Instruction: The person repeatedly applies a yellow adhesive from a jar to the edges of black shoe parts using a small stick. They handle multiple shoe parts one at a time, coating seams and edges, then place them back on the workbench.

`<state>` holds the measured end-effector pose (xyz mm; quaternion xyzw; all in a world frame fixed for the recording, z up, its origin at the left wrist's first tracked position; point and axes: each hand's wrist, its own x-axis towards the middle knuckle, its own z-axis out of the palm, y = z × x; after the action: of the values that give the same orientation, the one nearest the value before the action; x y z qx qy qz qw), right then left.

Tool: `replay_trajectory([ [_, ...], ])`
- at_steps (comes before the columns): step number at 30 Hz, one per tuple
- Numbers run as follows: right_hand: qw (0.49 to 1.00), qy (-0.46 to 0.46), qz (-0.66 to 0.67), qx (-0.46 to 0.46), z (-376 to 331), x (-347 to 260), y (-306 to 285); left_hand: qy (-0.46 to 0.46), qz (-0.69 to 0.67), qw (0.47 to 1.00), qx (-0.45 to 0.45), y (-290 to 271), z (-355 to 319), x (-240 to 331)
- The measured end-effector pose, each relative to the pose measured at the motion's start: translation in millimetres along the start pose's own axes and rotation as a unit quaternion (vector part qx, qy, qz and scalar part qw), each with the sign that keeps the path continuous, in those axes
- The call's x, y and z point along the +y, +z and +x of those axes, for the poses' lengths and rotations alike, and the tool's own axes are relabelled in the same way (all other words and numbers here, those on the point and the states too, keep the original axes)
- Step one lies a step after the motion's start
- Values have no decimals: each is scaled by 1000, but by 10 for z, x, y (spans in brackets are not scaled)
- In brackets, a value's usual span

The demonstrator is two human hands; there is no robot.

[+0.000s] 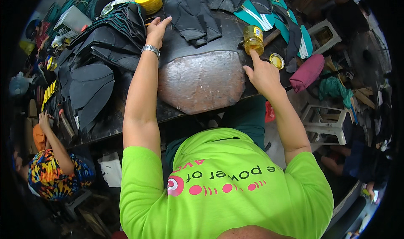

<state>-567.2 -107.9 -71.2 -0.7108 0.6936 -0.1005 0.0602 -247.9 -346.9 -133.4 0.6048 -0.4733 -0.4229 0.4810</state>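
Note:
My left hand is stretched out at the far side of the table, between a stack of black cut pieces and some black shaped pieces. Its fingers are apart, and I see nothing held in them. My right hand has its index finger pointed at the mouth of a glass jar with yellowish contents. The fingertip is at or inside the jar's mouth. Thumb and index finger are spread. Beside the jar lies a round lid. A worn brown board lies between my forearms.
A yellow-lidded tub stands at the back. Teal pieces with white stripes lie back right. A maroon pouch hangs by the table's right edge, near a white plastic stool. A co-worker sits at the left.

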Motion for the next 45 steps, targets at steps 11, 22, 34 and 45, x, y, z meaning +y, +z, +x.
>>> replay_trajectory([
  [11,990,-117,69,-33,-472,-146,-449,-19,-130,991,1,-115,-340,286],
  [22,899,-123,420,4,-301,-622,-215,207,460,824,256,-707,-561,1134],
  [34,851,-166,497,29,-191,-820,482,99,347,896,261,-400,-682,708],
  [45,782,-120,612,9,-194,-739,587,216,247,901,284,-1010,-449,806],
])
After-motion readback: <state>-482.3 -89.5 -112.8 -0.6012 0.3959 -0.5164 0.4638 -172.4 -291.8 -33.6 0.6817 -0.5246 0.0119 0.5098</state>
